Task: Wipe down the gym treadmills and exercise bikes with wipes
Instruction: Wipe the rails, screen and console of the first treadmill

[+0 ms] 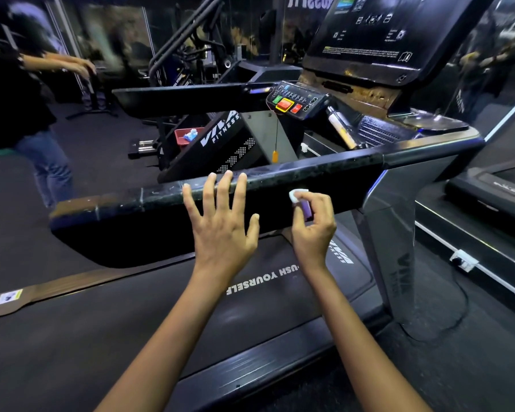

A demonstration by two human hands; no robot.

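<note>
Head view: the right hand [312, 224] pinches a small purple bottle [305, 208] with a white cap between thumb and curled fingers, the cap tipped toward the side face of the treadmill's near handrail [280, 171]. That pinch is the right grip. Just to its left, the left hand [220, 221] has its grip spread wide, 4 fingertips resting over the rail's top edge and holding nothing.

No wipe shows in either hand. Above and well beyond the grip, a red bin [185, 135] with a blue cloth in it sits past the far rail; whether that is the wipe supply I cannot tell.

The rail top right above the grip looks speckled and streaked, so this rail seems not yet cleaned. The button panel [295, 101], up and beyond the right grip, and the belt [131, 322] below both hands show no sign of wiping either. I judge the task to be at an early stage: one rail being wetted or prepared, with this treadmill's other surfaces, the treadmill to the right and any bikes left. A person stands far left.
</note>
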